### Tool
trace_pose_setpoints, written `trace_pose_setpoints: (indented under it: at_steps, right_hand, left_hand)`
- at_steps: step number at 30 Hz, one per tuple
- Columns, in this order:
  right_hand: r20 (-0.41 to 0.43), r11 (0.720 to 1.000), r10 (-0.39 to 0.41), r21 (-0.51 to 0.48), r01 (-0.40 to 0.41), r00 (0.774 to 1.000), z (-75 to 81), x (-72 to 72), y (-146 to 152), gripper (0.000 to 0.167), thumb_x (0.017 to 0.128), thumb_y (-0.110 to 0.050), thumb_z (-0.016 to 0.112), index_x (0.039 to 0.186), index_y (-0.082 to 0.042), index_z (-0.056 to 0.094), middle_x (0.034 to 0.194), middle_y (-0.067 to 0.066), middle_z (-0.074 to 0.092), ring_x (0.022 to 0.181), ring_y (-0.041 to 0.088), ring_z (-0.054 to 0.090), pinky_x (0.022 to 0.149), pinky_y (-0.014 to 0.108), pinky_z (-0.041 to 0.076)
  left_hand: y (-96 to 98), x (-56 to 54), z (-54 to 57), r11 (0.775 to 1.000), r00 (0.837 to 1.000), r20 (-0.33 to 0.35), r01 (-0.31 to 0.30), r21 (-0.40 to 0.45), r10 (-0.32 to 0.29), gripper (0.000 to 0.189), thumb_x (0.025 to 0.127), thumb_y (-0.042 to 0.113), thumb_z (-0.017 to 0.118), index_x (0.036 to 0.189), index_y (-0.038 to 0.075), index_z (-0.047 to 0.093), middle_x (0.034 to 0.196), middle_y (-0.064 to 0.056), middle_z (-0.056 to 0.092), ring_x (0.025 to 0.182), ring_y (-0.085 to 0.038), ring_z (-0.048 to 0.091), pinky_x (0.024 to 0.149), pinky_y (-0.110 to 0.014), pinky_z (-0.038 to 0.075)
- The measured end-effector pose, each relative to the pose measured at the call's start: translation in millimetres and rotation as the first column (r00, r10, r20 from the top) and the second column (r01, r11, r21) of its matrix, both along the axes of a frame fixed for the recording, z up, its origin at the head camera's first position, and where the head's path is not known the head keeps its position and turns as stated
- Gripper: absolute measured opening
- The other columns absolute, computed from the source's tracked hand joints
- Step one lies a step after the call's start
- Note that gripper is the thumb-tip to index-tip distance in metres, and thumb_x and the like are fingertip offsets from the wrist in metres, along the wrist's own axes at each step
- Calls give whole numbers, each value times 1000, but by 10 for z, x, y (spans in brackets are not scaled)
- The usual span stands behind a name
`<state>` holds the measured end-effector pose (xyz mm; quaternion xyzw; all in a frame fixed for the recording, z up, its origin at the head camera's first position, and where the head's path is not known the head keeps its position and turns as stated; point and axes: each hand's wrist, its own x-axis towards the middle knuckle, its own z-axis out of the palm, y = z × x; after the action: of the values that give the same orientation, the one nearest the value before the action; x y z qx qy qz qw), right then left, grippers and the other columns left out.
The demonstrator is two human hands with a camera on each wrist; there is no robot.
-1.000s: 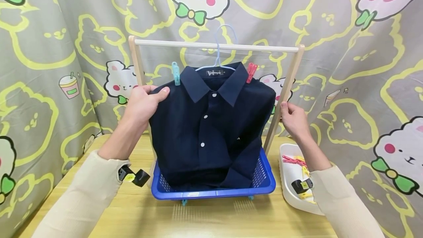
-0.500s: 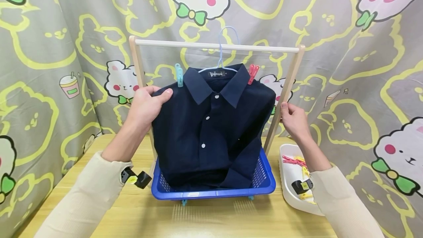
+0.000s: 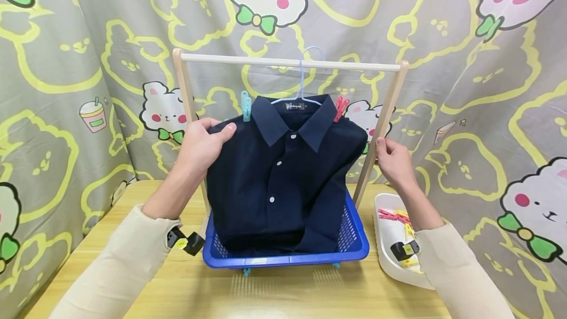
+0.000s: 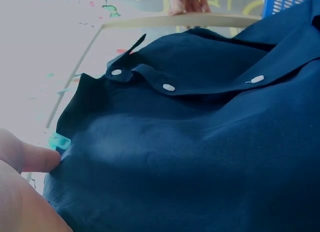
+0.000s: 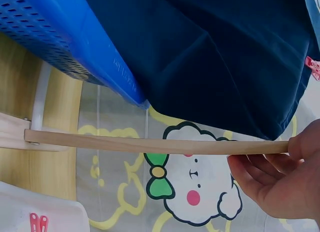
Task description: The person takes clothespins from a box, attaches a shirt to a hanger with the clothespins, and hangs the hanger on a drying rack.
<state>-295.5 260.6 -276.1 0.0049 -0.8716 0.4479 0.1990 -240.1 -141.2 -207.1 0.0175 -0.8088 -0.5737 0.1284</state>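
Note:
A navy shirt (image 3: 252, 176) with white buttons is on a light blue hanger (image 3: 302, 82), its lower part in a blue basket (image 3: 283, 260). My left hand (image 3: 201, 144) pinches the shirt's shoulder, thumb in front; the other fingers are mostly hidden behind the cloth. A teal clothespin (image 3: 246, 106) and a red clothespin (image 3: 341, 109) sit on the shoulders beside the collar. The hanger's hook loops over the white rod (image 3: 248, 60) of a wooden rack, its top a little above the rod. My right hand (image 3: 395, 161) grips the rack's right post (image 5: 150, 144).
Right of the basket stands a white tray (image 3: 382, 240) with red and yellow clothespins (image 3: 394, 215). A patterned curtain (image 3: 460, 92) hangs close behind the rack and at both sides. The wooden table (image 3: 177, 279) runs under everything.
The shirt and hanger have sunk and shifted slightly right, with the left hand following. The hook's top now sits closer to the rod. My right hand stays on the post.

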Motion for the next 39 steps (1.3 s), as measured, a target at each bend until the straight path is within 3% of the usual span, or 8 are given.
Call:
trace_pose_setpoints:
  at_steps: [7,12,15,28,39]
  right_hand:
    - [12,1000,9,-19,-9,1000,1,1,2,63,108,-47,31,135,2,59,124,29,64,112,42,65,95,52,53]
    - [11,1000,10,-21,-10,1000,-1,0,3,65,108,-48,31,136,3,59,124,30,63,113,42,64,97,53,52]
    - [12,1000,14,-28,-13,1000,-4,1,6,65,108,-48,31,137,3,58,126,30,62,115,42,64,97,53,52]
    - [1,1000,11,-24,-11,1000,-3,12,3,62,109,-44,32,138,3,58,127,30,63,112,43,65,95,49,54]
    - [1,1000,9,-16,-9,1000,-6,2,-2,62,109,-45,32,137,3,58,125,30,64,109,43,67,93,47,55]
  left_hand:
    - [-2,-13,-70,1000,1000,-9,26,-13,-26,35,99,35,64,106,1,60,98,-10,54,98,-28,55,83,-34,45]
    - [-14,-5,-122,998,998,-3,65,-17,-65,34,98,35,65,103,1,59,104,-11,53,104,-29,52,85,-36,45]
    - [-16,-13,-151,997,997,7,76,-19,-76,36,99,35,65,109,0,60,113,-12,52,110,-30,50,89,-37,45]
    - [-36,-33,-250,985,987,8,164,-57,-163,38,100,37,62,111,0,61,107,-13,56,107,-32,53,93,-40,43]
    - [-62,-27,-254,978,982,27,191,-85,-189,36,101,35,61,112,0,60,111,-16,58,108,-32,53,97,-42,42]
